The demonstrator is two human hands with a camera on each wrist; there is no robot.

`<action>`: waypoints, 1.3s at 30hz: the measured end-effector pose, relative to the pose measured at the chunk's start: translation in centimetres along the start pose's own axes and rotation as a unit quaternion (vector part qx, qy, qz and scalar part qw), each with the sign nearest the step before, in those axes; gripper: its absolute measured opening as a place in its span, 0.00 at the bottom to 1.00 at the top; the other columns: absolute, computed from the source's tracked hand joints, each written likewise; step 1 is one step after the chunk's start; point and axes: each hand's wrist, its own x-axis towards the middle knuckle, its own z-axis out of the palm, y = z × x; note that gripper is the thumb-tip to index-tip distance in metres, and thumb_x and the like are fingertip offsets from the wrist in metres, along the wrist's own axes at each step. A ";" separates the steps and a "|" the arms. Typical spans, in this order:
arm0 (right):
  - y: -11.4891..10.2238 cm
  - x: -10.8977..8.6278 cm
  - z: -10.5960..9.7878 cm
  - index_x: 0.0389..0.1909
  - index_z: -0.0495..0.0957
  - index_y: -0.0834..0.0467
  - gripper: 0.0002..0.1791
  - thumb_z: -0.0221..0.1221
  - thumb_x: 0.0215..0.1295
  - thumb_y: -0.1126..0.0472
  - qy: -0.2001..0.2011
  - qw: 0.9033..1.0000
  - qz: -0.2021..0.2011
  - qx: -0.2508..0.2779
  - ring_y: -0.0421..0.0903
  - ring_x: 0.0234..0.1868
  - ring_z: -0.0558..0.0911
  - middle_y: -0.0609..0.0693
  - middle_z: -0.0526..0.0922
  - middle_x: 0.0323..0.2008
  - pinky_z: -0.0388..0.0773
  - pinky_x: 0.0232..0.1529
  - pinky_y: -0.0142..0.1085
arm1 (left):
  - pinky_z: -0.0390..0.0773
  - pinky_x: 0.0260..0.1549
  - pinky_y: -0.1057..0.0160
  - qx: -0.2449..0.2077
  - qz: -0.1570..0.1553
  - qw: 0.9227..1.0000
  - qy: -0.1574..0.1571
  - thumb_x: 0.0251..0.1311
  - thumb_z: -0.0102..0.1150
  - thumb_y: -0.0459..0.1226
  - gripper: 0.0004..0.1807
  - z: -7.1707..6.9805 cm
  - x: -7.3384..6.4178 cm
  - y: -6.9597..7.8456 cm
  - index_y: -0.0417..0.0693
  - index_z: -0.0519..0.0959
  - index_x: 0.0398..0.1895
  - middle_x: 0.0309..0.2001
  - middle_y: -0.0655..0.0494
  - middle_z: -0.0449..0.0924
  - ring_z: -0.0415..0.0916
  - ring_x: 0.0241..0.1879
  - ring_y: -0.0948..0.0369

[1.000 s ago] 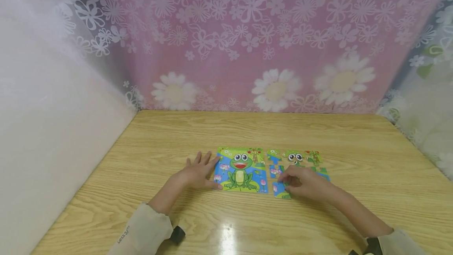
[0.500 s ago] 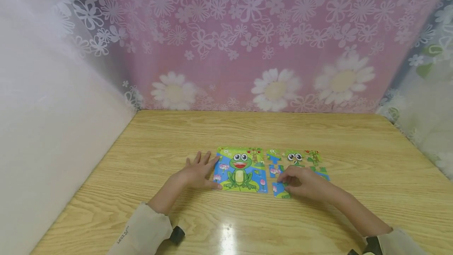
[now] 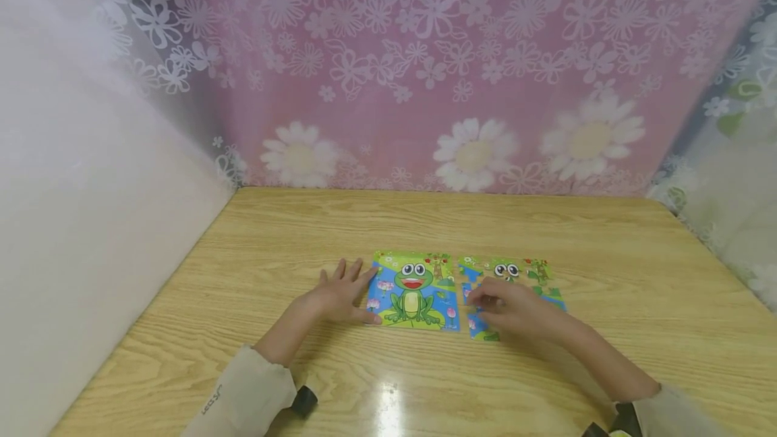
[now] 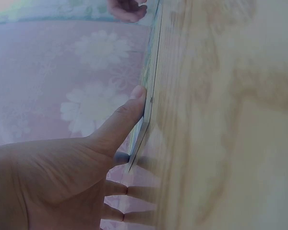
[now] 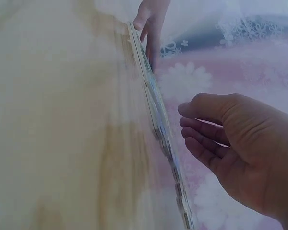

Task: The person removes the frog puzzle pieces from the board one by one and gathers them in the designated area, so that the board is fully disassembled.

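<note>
A frog picture board (image 3: 413, 292) lies flat on the table. My left hand (image 3: 330, 301) is spread at its left side, with the thumb and index finger resting on its edge. In the left wrist view the left thumb (image 4: 132, 103) touches that edge. Right of the board lie frog jigsaw pieces, slightly apart: one with the eyes (image 3: 506, 269), and a lower left corner piece (image 3: 479, 329). My right hand (image 3: 525, 312) hovers over them, fingers loosely bent, thumb and index apart, hiding the middle pieces. In the right wrist view the right hand (image 5: 245, 148) stands off the pieces, holding nothing visible.
The wooden table (image 3: 364, 221) reaches back to a pink flowered curtain (image 3: 388, 73). A pale wall-like sheet (image 3: 91, 174) closes off the left side, and flowered cloth (image 3: 728, 187) hangs at the right.
My right hand has shifted slightly left and away from me, from the corner piece to over the middle left piece; its thumb and fingertips have parted. My left hand stays put.
</note>
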 end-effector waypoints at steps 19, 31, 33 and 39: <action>-2.2 6.9 3.3 0.48 0.76 0.54 0.15 0.61 0.59 0.58 -0.096 0.992 0.026 -0.077 0.41 0.43 0.73 0.41 0.75 0.43 0.73 0.42 0.37 | 0.38 0.54 0.31 -0.010 0.009 1.000 0.004 0.50 0.56 0.62 0.52 0.0 -0.1 0.5 0.51 0.45 0.73 0.70 0.40 0.37 0.31 0.66 0.37; -3.3 7.5 3.7 0.46 0.77 0.55 0.16 0.64 0.56 0.58 -0.096 0.992 0.017 -0.077 0.42 0.43 0.71 0.43 0.74 0.43 0.72 0.43 0.37 | 0.39 0.54 0.31 0.001 0.004 1.000 0.006 0.50 0.55 0.63 0.53 0.0 0.1 0.1 0.51 0.45 0.73 0.70 0.39 0.38 0.33 0.66 0.37; -3.3 7.6 3.7 0.46 0.77 0.55 0.16 0.64 0.56 0.58 -0.093 0.993 0.012 -0.074 0.42 0.42 0.71 0.43 0.74 0.43 0.72 0.41 0.37 | 0.39 0.54 0.31 0.004 0.003 1.000 0.007 0.50 0.55 0.63 0.52 0.0 0.1 0.0 0.51 0.45 0.73 0.70 0.39 0.38 0.33 0.66 0.37; -3.1 7.6 3.7 0.46 0.76 0.53 0.16 0.65 0.56 0.58 -0.095 0.993 0.007 -0.071 0.42 0.38 0.69 0.42 0.71 0.41 0.71 0.35 0.33 | 0.39 0.54 0.31 0.001 0.004 1.000 0.012 0.50 0.56 0.62 0.52 -0.1 -0.2 0.1 0.50 0.46 0.73 0.70 0.39 0.39 0.33 0.66 0.36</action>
